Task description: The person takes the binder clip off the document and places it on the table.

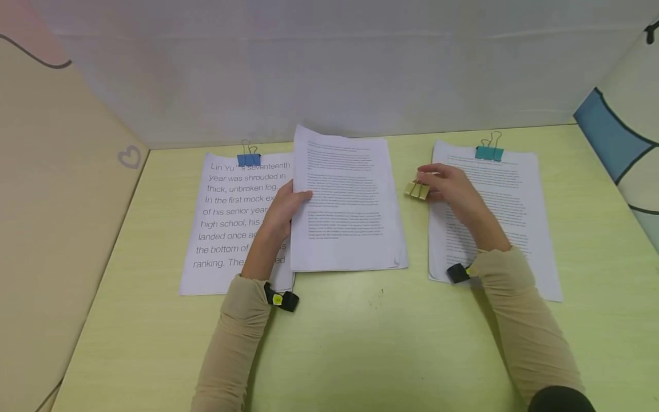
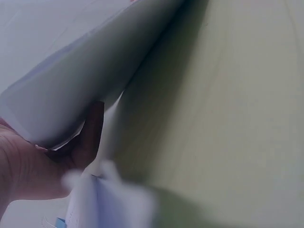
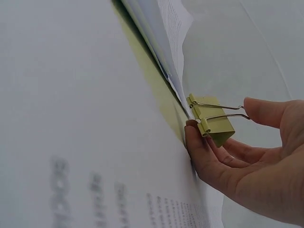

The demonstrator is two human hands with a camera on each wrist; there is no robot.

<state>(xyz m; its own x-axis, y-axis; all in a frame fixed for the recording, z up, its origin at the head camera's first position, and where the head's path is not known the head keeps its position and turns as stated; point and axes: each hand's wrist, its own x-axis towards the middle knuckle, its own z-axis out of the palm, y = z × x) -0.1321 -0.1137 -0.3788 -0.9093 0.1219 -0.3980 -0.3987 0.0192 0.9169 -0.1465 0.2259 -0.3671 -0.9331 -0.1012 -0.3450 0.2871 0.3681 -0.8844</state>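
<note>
My left hand [image 1: 282, 210] grips the left edge of a middle stack of printed paper [image 1: 347, 200], thumb on top and fingers underneath. In the left wrist view the stack [image 2: 61, 107] is lifted off the table at that edge, and a finger [image 2: 92, 135] shows under it. A yellow binder clip [image 1: 416, 190] is pinched in my right hand [image 1: 453, 189], just right of the stack. Seen from the right wrist, the thumb is at the ends of the wire handles and the fingers are under the body of the clip [image 3: 213, 118].
On the left lies a large-print stack [image 1: 226, 240] with a blue binder clip [image 1: 249, 159] at its top; the middle stack overlaps it. A right-hand stack [image 1: 520, 240] bears a teal binder clip [image 1: 489, 153]. Behind the pale yellow table [image 1: 360, 355] rises a white backdrop [image 1: 334, 68].
</note>
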